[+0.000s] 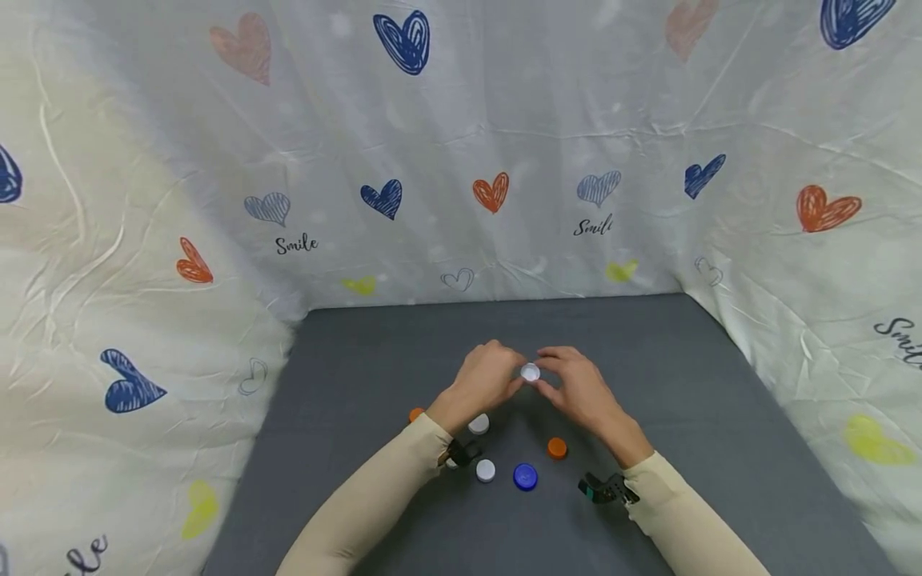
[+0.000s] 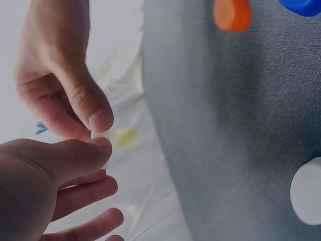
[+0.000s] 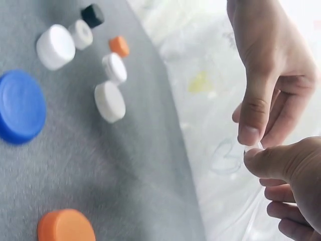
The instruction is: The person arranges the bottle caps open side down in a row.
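A small white bottle cap [image 1: 530, 372] is held up above the grey table between both hands. My left hand [image 1: 488, 376] pinches it from the left, thumb and fingertips at its edge. From the right, my right hand [image 1: 582, 390] pinches the same cap with thumb and index finger. In both wrist views the two thumb tips nearly meet, and only a thin sliver of the cap [image 3: 253, 146] shows between them. The other fingers of the right hand [image 3: 306, 175] are loosely bent in its wrist view.
Bottle caps lie on the table: a blue cap [image 1: 525, 477], an orange cap [image 1: 557, 448], a white cap [image 1: 486, 470] and another white cap [image 1: 479, 424]. Another orange cap [image 3: 119, 46] and a black cap [image 3: 93, 15] lie farther left. A heart-printed cloth [image 1: 432, 144] surrounds the table.
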`<state>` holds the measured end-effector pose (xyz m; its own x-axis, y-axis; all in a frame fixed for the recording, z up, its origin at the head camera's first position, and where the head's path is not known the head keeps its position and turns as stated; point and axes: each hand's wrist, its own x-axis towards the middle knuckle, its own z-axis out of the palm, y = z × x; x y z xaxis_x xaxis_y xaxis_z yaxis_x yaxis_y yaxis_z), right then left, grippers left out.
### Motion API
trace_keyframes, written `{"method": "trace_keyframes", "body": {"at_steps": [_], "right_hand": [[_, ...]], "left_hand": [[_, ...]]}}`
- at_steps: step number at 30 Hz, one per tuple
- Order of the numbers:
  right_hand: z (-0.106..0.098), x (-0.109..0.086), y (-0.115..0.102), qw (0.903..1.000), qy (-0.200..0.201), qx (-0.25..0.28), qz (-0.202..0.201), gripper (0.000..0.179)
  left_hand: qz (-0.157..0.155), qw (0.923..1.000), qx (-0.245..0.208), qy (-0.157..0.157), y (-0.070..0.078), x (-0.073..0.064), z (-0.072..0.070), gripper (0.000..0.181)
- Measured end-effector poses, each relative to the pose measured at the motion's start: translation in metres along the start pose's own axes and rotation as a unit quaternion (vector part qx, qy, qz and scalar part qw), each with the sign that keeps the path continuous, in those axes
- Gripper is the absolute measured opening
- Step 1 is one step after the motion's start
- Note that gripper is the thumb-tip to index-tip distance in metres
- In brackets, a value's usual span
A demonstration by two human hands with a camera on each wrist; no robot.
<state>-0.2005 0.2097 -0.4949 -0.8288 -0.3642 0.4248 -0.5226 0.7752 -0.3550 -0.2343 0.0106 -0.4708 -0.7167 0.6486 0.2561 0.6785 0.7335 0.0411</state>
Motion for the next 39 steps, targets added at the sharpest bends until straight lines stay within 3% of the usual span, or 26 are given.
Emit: {"method": "trace_keyframes", "body": {"at_steps": [6, 16, 21, 29, 39], "right_hand": [[-0.005, -0.001, -0.016, 0.9993, 0.017, 0.007, -0.034, 0.034], [-0.006, -0.006, -0.035, 0.9958, 0.045, 0.026, -0.076, 0.034], [-0.002, -0.01, -0.043, 0.9945, 0.052, 0.038, -0.082, 0.036], [0.011, -0.017, -0.048, 0.9926, 0.06, 0.047, -0.095, 0.037], [0.015, -0.016, -0.05, 0.9911, 0.063, 0.046, -0.107, 0.04]], "left_hand": [[0.018, 0.9993, -0.016, 0.027, -0.004, -0.019, -0.016, 0.024], [0.041, 0.9963, -0.04, 0.063, -0.008, -0.045, -0.028, 0.024], [0.044, 0.9947, -0.049, 0.079, -0.011, -0.057, -0.026, 0.024], [0.043, 0.9948, -0.062, 0.068, -0.013, -0.071, -0.018, 0.027], [0.042, 0.9939, -0.06, 0.082, -0.014, -0.078, -0.017, 0.028]]}}
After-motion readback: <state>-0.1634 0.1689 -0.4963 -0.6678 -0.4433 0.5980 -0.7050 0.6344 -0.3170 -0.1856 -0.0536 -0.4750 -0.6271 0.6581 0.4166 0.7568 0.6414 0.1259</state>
